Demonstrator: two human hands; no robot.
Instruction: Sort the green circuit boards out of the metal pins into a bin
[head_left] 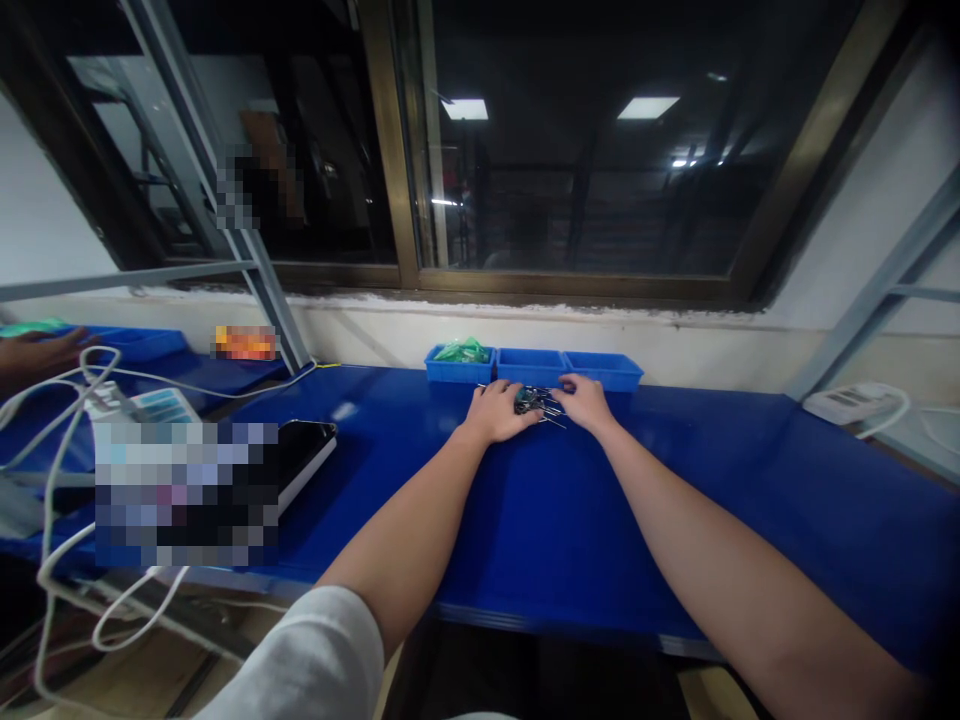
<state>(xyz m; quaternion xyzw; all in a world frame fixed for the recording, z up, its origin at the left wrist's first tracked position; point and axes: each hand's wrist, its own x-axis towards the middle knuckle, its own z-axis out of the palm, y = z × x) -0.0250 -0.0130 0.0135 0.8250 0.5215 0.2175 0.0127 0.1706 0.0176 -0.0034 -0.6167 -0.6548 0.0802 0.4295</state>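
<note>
Left hand (495,412) and right hand (586,403) lie cupped low on the blue bench top (675,500), their fingertips at either side of a small heap of metal-legged parts (531,401). The heap sits nearer the left hand, its thin legs trailing toward the right hand's side. Whether either hand pinches a piece is too small to tell. Blue plastic bins (531,366) stand just beyond.

On the blue steel-edged desk (547,520), a tangle of small metal-legged parts (536,402) lies between my left hand (499,412) and right hand (587,403), just before three blue plastic bins (532,367) at frame centre, a green plastic bag (463,350) in the leftmost.
</note>
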